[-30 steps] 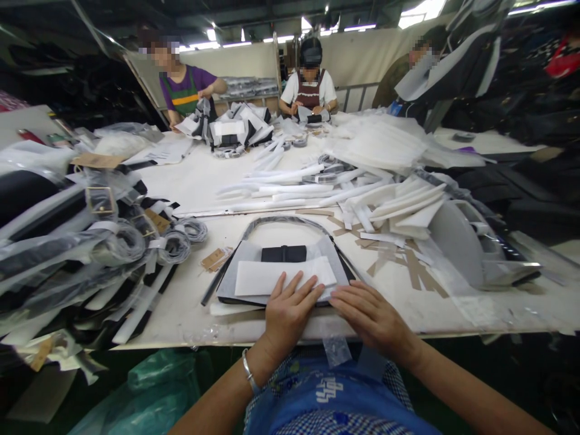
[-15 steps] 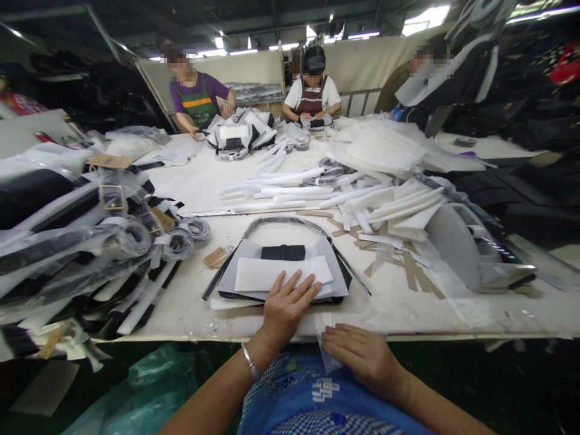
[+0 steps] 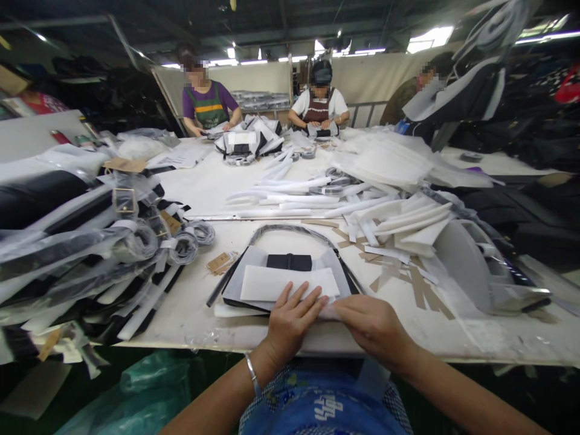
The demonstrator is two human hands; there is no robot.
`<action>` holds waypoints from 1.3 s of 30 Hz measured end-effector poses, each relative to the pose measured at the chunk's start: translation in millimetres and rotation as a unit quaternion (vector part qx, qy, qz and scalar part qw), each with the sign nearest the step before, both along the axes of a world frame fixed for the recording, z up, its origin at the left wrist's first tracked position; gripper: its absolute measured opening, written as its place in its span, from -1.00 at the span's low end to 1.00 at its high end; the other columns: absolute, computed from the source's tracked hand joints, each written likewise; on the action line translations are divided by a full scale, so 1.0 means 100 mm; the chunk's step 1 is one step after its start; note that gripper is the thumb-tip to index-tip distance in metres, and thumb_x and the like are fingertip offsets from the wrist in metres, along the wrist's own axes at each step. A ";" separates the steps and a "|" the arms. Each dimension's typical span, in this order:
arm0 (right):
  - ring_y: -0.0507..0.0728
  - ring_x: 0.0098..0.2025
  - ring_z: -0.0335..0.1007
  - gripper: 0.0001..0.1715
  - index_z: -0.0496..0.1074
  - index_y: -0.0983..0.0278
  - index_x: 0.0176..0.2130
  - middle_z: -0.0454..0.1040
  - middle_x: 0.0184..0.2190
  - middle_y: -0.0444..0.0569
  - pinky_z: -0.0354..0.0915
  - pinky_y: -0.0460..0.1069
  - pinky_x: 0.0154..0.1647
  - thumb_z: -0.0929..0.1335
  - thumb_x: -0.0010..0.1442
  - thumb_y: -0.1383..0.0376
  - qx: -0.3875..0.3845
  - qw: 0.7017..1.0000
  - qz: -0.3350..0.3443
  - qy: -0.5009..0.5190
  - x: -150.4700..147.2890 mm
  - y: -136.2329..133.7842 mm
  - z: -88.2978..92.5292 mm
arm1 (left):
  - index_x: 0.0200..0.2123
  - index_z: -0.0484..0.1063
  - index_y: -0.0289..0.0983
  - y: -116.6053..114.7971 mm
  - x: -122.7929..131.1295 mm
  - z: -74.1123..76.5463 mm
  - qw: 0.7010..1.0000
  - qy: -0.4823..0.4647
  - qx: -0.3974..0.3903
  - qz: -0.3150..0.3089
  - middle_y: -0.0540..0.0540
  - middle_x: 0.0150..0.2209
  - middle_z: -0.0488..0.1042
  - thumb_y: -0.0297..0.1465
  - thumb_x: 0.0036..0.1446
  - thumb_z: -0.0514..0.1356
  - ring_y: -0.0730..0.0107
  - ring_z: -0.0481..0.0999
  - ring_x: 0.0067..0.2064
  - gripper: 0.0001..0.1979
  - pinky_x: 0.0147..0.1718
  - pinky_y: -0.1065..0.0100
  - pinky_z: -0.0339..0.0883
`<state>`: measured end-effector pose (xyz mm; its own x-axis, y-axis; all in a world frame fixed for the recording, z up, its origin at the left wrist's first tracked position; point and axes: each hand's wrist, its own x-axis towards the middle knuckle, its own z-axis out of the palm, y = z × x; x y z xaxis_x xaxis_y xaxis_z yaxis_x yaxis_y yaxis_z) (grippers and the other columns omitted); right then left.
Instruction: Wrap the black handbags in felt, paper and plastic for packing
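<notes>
In front of me on the table lies a black handbag (image 3: 244, 305), partly covered with thin white wrapping sheet (image 3: 254, 260) and with its plastic-wrapped strap (image 3: 290, 228) arched at the far side. A white padding strip (image 3: 263, 284) crosses its front, below the black flap closure (image 3: 289, 261). My left hand (image 3: 292, 317) lies flat with fingers spread on that strip's lower edge. By the bag's lower right corner, my right hand (image 3: 376, 329) has its fingers closed together, at the edge of the whitish wrapping; what they pinch is hard to see.
Wrapped straps and rolled belts (image 3: 181, 248) are heaped on the left. White padding strips (image 3: 290, 199) and brown paper strips (image 3: 423, 287) lie behind and to the right, with a clear plastic-covered piece (image 3: 471, 260) beyond. Co-workers (image 3: 206, 106) stand across the table.
My right hand has moved up from the table's front edge to the bag's lower right corner, its fingers now closed. My left hand stays on the padding strip. The view has shifted slightly.
</notes>
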<state>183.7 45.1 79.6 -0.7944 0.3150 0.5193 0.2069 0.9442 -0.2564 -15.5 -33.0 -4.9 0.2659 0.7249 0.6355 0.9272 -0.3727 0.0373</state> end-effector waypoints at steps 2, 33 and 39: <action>0.11 -0.29 0.57 -0.68 0.56 0.25 -0.20 0.64 -0.30 -0.02 0.46 -0.03 -0.25 0.23 0.34 0.43 -0.028 0.999 -0.030 -0.017 -0.09 0.15 -0.02 | 0.02 0.49 -0.18 0.01 0.01 -0.03 1.000 -0.016 0.004 -0.005 -0.06 0.16 0.49 -0.44 0.37 0.09 0.15 0.39 0.25 -0.75 0.31 -0.07 0.12; 0.07 -0.41 0.41 -0.80 0.43 0.21 -0.22 0.49 -0.42 -0.17 0.32 -0.05 -0.33 0.41 0.11 0.42 -0.315 0.936 -0.124 -0.096 -0.37 0.63 -0.33 | -0.04 0.50 -0.27 0.03 -0.02 0.13 0.993 -0.117 -0.008 -0.018 -0.12 -0.03 0.60 -0.48 0.39 0.01 0.38 0.56 0.06 -0.73 0.21 0.22 0.32; 0.03 -0.42 0.33 -0.63 0.34 0.24 -0.03 0.41 -0.25 -0.09 0.35 -0.04 -0.30 0.37 0.14 0.45 -0.290 0.947 -0.131 -0.051 -0.43 0.63 -0.42 | 0.11 0.45 -0.24 0.06 -0.03 0.11 0.999 -0.031 -0.004 -0.036 -0.08 0.13 0.51 -0.46 0.42 -0.03 0.30 0.48 0.18 -0.66 0.22 0.16 0.29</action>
<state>140.2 107.6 37.9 -0.6865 0.7168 0.1226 0.4662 0.5632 -0.6822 -18.2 -27.5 5.9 0.2775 0.7108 0.6463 0.8943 -0.4369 0.0967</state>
